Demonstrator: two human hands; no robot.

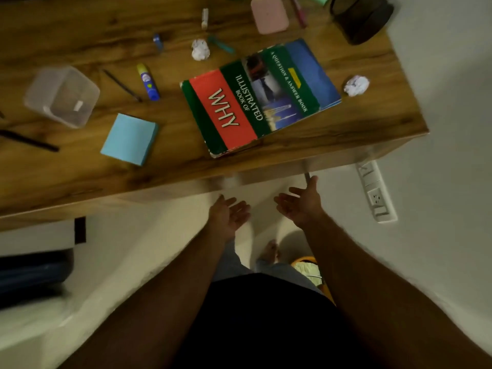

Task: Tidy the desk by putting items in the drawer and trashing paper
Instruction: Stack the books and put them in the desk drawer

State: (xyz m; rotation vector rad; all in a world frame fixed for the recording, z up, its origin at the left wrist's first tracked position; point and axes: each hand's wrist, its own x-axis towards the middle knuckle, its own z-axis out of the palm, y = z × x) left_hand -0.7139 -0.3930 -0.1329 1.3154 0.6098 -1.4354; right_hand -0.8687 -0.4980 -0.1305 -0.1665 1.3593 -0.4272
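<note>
Reaching below the near edge of the wooden desk point(80, 30), the left hand point(229, 214) and right hand point(300, 202) hang empty, palms up, fingers spread. On the desk, the "Illustrated Book of Why" point(259, 98) lies at centre; crumpled paper balls sit at ten o'clock point(200, 49) and three o'clock point(356, 85) of it, blue sticky notes point(129, 139) at eight. Pale floor point(149, 251) below.

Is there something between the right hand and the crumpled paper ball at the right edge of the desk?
Yes, in part. The right hand is open and empty, below the desk's front edge. The crumpled paper ball lies on top, right of the book. The hand must rise over the edge; on the desktop nothing visible blocks the ball.
</note>
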